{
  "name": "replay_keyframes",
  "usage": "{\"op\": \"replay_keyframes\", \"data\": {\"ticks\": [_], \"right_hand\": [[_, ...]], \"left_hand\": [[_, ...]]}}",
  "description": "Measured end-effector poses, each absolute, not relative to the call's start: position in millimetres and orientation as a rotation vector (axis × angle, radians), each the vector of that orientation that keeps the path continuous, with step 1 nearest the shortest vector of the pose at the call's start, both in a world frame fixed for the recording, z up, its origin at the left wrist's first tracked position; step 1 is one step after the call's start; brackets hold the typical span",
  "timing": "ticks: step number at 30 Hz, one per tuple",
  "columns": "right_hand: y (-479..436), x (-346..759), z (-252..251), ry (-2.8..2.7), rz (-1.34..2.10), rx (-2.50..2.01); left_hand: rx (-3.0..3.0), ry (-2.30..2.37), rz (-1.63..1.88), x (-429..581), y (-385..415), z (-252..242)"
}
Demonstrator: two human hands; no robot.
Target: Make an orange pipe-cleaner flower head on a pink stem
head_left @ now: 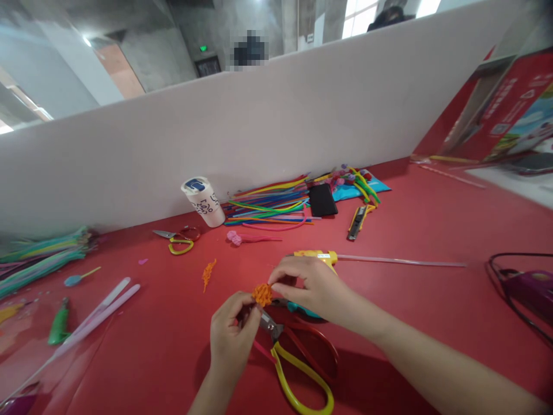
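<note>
Between my two hands is a small orange pipe-cleaner ball with a crinkled surface. My left hand pinches its lower left side with thumb and fingers. The fingertips of my right hand are closed on its upper right edge. Just below lie large scissors with one yellow and one red handle, their blades partly hidden by my left hand. Pliers with teal grips rest under my right hand, partly covered. A yellow glue gun with a long clear stick lies behind my right hand. A loose orange twisted piece sits to the left.
Along the white partition lie a white cup, colourful pipe cleaners, a black phone-like slab and a utility knife. Smaller scissors and a green glue gun are left. A red box stands right.
</note>
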State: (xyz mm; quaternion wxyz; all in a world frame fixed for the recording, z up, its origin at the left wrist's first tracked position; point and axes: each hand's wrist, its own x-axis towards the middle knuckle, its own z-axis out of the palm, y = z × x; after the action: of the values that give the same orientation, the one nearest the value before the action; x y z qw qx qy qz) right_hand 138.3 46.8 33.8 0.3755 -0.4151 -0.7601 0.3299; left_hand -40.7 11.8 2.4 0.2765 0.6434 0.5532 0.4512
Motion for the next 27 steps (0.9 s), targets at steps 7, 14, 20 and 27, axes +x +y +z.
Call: {"op": "replay_keyframes", "data": {"ticks": [7,14,20,27], "right_hand": [[45.7,138.3,34.1,-1.975,0.767,-1.102],[42.0,138.3,39.1,-2.126,0.579,-1.024],[41.2,138.5,41.1,-2.184,0.464,-0.957],[44.7,139.6,36.3,-2.084,0.629,-1.052]], "left_hand": [[1.806,1.514,1.227,-40.8,11.7,2.9],[1.911,1.530,1.177,-41.5,11.8,0.4],[1.927,1.533,1.139,-43.1,11.4,-0.8],[1.911,1.535,1.183,-41.8,10.8,1.9]]}}
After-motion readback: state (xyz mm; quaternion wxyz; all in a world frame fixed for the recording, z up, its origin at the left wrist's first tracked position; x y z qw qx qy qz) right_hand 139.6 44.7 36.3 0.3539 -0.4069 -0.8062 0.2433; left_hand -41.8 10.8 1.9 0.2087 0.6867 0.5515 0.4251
